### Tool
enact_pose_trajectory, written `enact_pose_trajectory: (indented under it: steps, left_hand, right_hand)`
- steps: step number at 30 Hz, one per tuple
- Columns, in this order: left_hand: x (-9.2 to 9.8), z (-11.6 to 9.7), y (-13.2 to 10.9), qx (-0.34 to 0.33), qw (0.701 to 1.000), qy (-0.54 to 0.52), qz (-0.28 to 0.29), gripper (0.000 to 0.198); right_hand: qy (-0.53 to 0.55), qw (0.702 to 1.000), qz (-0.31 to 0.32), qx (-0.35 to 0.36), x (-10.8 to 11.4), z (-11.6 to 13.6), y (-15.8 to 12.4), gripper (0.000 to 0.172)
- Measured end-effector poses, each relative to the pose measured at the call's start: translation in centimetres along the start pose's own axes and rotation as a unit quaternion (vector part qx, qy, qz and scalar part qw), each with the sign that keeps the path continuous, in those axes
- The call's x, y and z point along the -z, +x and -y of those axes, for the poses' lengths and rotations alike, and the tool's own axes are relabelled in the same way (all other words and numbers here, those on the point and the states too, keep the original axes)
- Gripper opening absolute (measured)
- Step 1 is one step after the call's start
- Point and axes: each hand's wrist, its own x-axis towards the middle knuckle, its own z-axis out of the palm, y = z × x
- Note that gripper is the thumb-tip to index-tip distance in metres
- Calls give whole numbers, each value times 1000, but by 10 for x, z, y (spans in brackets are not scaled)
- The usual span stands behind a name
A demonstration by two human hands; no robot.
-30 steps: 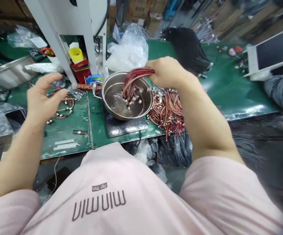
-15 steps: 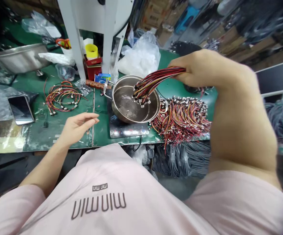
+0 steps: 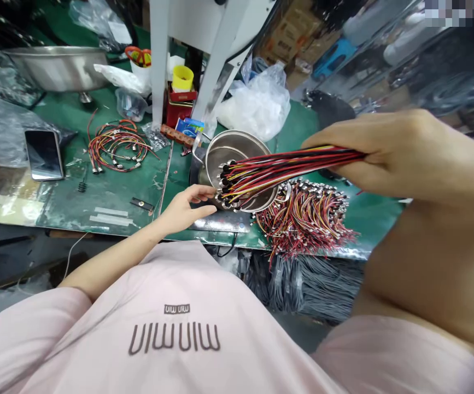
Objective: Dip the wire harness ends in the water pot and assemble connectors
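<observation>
My right hand (image 3: pixel 384 150) is closed round a bundle of red, black, yellow and white wires (image 3: pixel 294 169). The bundle stretches leftward, nearly level, above a steel pot (image 3: pixel 240 139) with two handles. Small round metal-and-black parts at its far end hang over the pot's near left side. Close to those ends is my left hand (image 3: pixel 189 208), thumb and fingers apart; its fingertips are beside the parts, and I cannot tell whether they touch. Under the pot is a flat dark hot plate (image 3: pixel 220 224), partly covered by my left hand.
Right of the pot lies a large pile of similar wires (image 3: pixel 306 219). A coil of wires (image 3: pixel 117 145) and a phone (image 3: pixel 44 155) lie to the left. Behind stand a white machine frame (image 3: pixel 158 60), a plastic bag (image 3: pixel 257 101) and a steel basin (image 3: pixel 58 68).
My right hand has drawn the bundle rightward and nearer me, levelling it out. My left hand has moved right, up to the bundle's ends. The view has shifted slightly.
</observation>
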Motion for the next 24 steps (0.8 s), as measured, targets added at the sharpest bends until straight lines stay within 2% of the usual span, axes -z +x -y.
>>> enact_pose_trajectory:
  steps: [3,10,20,24]
  left_hand:
    - [-8,4,1,14,998,-53,4,38]
    - [-12,2,0,9,997,-79,3,32]
    - [-5,-3,0,-37,997,-65,-7,28]
    - [-1,-6,-2,-46,998,-45,-14,28]
  right_hand:
    - [13,993,-25,111,1,2,-1,26]
    - [-6,998,-13,55,-1,-1,-2,29]
    - [-31,998,-22,56,-6,-12,-4,24]
    - [-25,997,-29,60,-10,-17,-5,28]
